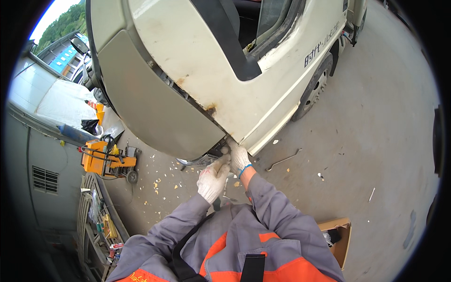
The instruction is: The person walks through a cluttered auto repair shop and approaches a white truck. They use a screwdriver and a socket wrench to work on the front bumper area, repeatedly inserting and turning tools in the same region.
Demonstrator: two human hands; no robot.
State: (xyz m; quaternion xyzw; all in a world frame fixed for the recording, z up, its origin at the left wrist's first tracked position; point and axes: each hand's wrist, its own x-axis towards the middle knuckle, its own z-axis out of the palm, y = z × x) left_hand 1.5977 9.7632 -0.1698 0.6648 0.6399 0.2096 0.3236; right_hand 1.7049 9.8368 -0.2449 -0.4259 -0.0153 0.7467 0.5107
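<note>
Both my hands wear white knit gloves and meet at the lower corner of a cream truck cab [221,80]. My left hand [212,180] has its fingers drawn together toward the gap below the grey-beige front corner panel [155,101]; what they hold, if anything, is hidden. Close beside it, my right hand [238,157] reaches up to the lower end of the seam between that panel and the door, its fingertips out of sight. A blue band circles my right wrist. Rust spots [211,109] mark the door edge along the seam.
A long metal wrench [283,160] lies on the concrete floor to the right, among paint flakes. An open cardboard box [346,239] stands at the lower right. To the left are an orange wheeled machine [101,157] and a slatted bench [89,221] with tools and odds and ends.
</note>
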